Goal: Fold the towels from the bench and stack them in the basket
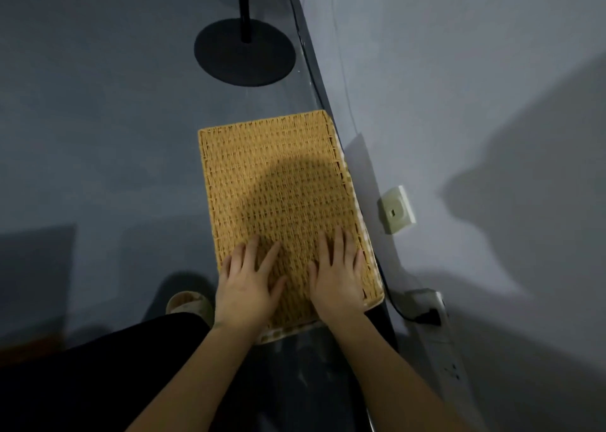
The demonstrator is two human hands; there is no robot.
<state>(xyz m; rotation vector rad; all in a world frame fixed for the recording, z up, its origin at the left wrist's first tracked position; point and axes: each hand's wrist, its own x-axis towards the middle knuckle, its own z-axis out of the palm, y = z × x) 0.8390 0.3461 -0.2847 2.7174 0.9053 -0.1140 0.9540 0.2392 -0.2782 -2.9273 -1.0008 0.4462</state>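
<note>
Seen from above: both hands flat on a woven basket lid (275,195). Left hand (246,287) and right hand (337,280) side by side at the lid's near end, fingers (272,254) straight, spread, grasping nothing. Basket on the floor against a wall. No towels or bench visible. Probably closing or about to open the basket; next, likely lifting the lid by its near edge.

The basket (275,182) was a tan woven rectangle, its flat wicker lid down on top. It sat on the grey floor, right against the wall.
</note>
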